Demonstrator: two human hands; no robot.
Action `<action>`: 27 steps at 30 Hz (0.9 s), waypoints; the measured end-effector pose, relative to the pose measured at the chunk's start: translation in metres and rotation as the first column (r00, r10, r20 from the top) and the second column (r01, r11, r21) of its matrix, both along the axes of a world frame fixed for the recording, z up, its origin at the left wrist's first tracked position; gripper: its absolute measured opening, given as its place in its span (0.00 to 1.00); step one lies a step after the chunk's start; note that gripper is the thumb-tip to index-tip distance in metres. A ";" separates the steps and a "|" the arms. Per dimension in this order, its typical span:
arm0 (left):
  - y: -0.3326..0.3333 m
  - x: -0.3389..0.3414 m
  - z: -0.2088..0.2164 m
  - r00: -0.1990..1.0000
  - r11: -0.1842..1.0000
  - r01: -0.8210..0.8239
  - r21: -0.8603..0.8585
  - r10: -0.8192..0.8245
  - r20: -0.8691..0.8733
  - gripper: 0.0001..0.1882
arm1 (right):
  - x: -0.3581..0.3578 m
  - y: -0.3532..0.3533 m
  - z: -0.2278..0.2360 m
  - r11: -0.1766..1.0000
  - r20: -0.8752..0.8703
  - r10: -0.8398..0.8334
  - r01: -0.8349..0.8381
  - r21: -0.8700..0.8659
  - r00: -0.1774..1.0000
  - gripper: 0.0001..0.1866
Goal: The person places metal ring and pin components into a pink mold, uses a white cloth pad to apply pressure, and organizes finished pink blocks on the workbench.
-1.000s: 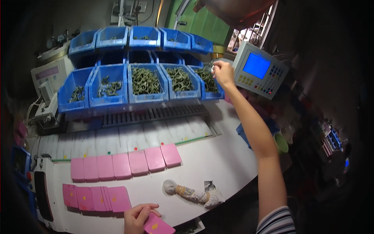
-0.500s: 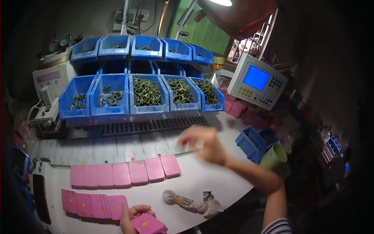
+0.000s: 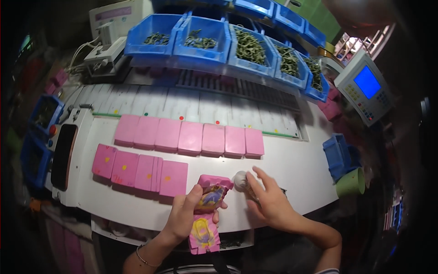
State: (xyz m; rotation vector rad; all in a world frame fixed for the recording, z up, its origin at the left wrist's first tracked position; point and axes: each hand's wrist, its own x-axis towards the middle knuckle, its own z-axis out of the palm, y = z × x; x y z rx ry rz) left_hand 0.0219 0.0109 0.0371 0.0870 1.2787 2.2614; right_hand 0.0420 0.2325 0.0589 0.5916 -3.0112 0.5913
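So my left hand [image 3: 189, 214] pinches a pink card pack [image 3: 207, 214] at the table's [image 3: 292, 169] near edge, fingers closed round it; my right hand [image 3: 269, 201], fingers half spread, rests on a small bag [image 3: 240, 181] beside it, grip unclear. Two rows of pink packs [image 3: 189, 137] already lie across the middle; this one isn't laid yet. Blue bins [image 3: 200, 39] along the far edge hold greenish parts, probably clips.
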 end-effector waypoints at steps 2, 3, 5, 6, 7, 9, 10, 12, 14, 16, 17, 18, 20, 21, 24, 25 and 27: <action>0.004 -0.005 -0.003 1.000 1.000 -0.022 -0.014 0.022 -0.020 0.31 | 0.003 0.008 -0.012 0.997 0.050 -0.002 -0.002 0.081 0.999 0.35; 0.005 -0.006 -0.006 1.000 1.000 -0.024 -0.016 0.024 -0.014 0.31 | 0.002 0.010 -0.011 0.996 0.080 0.022 -0.028 0.081 0.997 0.35; 0.008 -0.009 -0.010 0.994 0.992 -0.044 -0.121 0.031 -0.104 0.32 | 0.002 0.007 -0.001 0.995 0.109 0.045 -0.054 0.082 0.993 0.36; 0.007 -0.008 -0.010 0.992 0.989 -0.072 -0.129 0.058 -0.110 0.32 | 0.003 0.000 0.014 0.998 0.037 0.062 -0.061 -0.018 0.997 0.35; 0.004 -0.006 -0.011 0.992 0.987 -0.081 -0.136 0.067 -0.108 0.32 | 0.004 -0.007 0.028 0.990 -0.036 0.072 -0.076 -0.117 0.997 0.34; 0.003 -0.003 -0.014 0.982 0.969 -0.142 -0.202 0.111 -0.156 0.31 | 0.008 -0.022 0.041 0.981 -0.211 0.033 -0.071 -0.178 0.977 0.29; 0.005 -0.001 -0.014 0.982 0.970 -0.139 -0.200 0.109 -0.156 0.31 | 0.011 -0.028 0.042 0.974 -0.393 -0.016 -0.075 -0.215 0.919 0.27; 0.007 0.001 -0.014 0.957 0.942 -0.236 -0.237 0.184 -0.224 0.29 | 0.007 -0.031 0.032 0.976 -0.619 0.101 -0.198 -0.090 0.779 0.23; 0.007 -0.002 -0.011 0.932 0.918 -0.282 -0.278 0.194 -0.305 0.29 | 0.006 -0.037 0.038 0.940 -0.267 0.332 -0.339 0.019 0.905 0.29; 0.006 -0.004 -0.012 0.900 0.882 -0.342 -0.325 0.208 -0.384 0.28 | 0.003 -0.038 0.037 0.945 -0.217 0.318 -0.327 -0.006 0.923 0.31; 0.005 -0.003 -0.014 0.897 0.877 -0.335 -0.344 0.184 -0.403 0.28 | 0.002 -0.034 0.043 0.940 -0.185 0.342 -0.339 0.049 0.921 0.33; 0.004 -0.003 -0.016 0.893 0.873 -0.327 -0.362 0.160 -0.420 0.28 | 0.001 -0.031 0.047 0.931 -0.152 0.363 -0.351 0.104 0.919 0.34; 0.005 -0.005 -0.018 0.890 0.879 -0.324 -0.351 0.157 -0.428 0.27 | -0.001 -0.027 0.041 0.950 -0.282 0.303 -0.312 0.014 0.910 0.35; 0.005 -0.004 -0.016 0.891 0.878 -0.325 -0.351 0.160 -0.424 0.27 | -0.001 -0.026 0.038 0.957 -0.404 0.223 -0.278 -0.083 0.887 0.36; 0.010 -0.003 -0.007 0.930 0.913 -0.274 -0.302 0.173 -0.323 0.28 | 0.003 -0.035 0.030 0.946 -0.222 0.319 -0.325 0.013 0.921 0.38; 0.008 -0.002 -0.011 0.932 0.912 -0.273 -0.308 0.172 -0.318 0.28 | 0.001 -0.036 0.028 0.946 -0.199 0.318 -0.324 0.000 0.927 0.38; 0.005 0.000 -0.016 0.929 0.919 -0.218 -0.329 0.092 -0.358 0.30 | -0.003 -0.036 0.042 0.946 -0.148 0.311 -0.321 -0.046 0.939 0.38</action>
